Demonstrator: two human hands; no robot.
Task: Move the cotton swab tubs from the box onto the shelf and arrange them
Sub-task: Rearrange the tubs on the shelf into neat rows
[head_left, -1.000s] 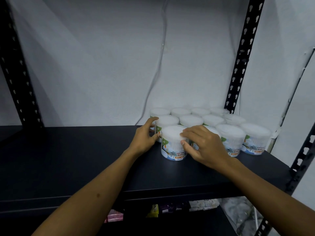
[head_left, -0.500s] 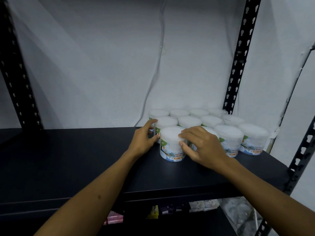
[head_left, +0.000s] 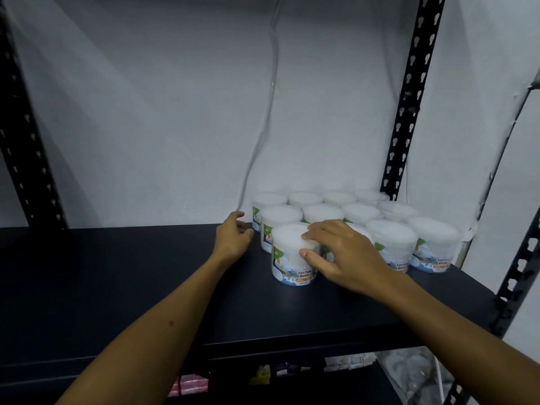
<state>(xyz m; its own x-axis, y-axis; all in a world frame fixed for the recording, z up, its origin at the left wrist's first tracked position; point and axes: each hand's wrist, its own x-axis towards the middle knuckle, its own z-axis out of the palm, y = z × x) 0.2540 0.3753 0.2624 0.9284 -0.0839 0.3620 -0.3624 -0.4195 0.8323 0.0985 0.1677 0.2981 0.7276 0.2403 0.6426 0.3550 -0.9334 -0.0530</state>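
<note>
Several clear cotton swab tubs with white lids stand in three rows on the right part of the black shelf (head_left: 117, 287). The front left tub (head_left: 287, 258) shows a "Cotton Buds" label. My right hand (head_left: 342, 252) rests on it, fingers on the lid and thumb against its right side. My left hand (head_left: 232, 238) hovers just left of the tubs, fingers apart, touching none of them. The tub at the front right (head_left: 432, 244) stands near the shelf's right end. The box is out of sight.
Black perforated uprights rise at the left (head_left: 20, 141) and right rear (head_left: 409, 97), another at the right front (head_left: 523, 258). A thin cable (head_left: 268, 112) hangs down the white wall. Small packets (head_left: 193, 385) lie on the lower shelf.
My left hand has come off the front left tub and drawn back to the left. My right hand stays on that tub, now with fingers over its lid.
</note>
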